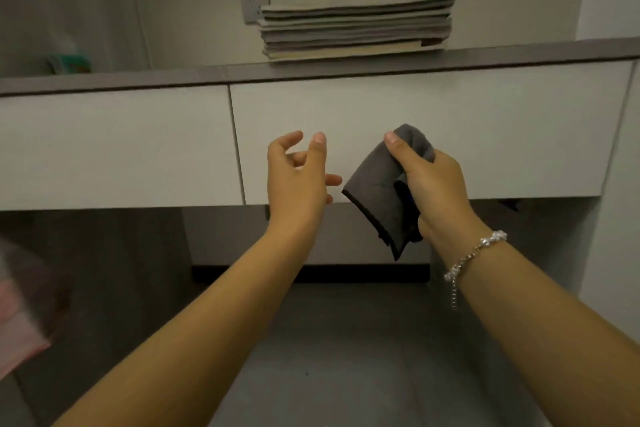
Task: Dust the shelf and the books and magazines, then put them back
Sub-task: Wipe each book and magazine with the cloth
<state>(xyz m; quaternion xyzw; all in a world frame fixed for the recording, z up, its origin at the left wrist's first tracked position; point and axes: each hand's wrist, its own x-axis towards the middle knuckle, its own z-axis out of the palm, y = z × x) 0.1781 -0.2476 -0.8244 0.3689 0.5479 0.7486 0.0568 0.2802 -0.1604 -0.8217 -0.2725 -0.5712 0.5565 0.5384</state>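
A stack of books and magazines (356,28) lies flat on the grey shelf top (138,78), against the wall right of centre. Below it, in front of the white drawer fronts, my right hand (433,184) grips a folded dark grey cloth (381,191) that hangs down from my fist. My left hand (298,177) hovers just left of the cloth, fingers spread and loosely curved, holding nothing and apart from the cloth.
Two white drawer fronts (114,149) run under the shelf top. A wall socket (254,5) sits behind the stack's left end. A small teal packet (71,62) stands at the far left of the shelf. Pink fabric (17,319) lies low left. Grey floor below.
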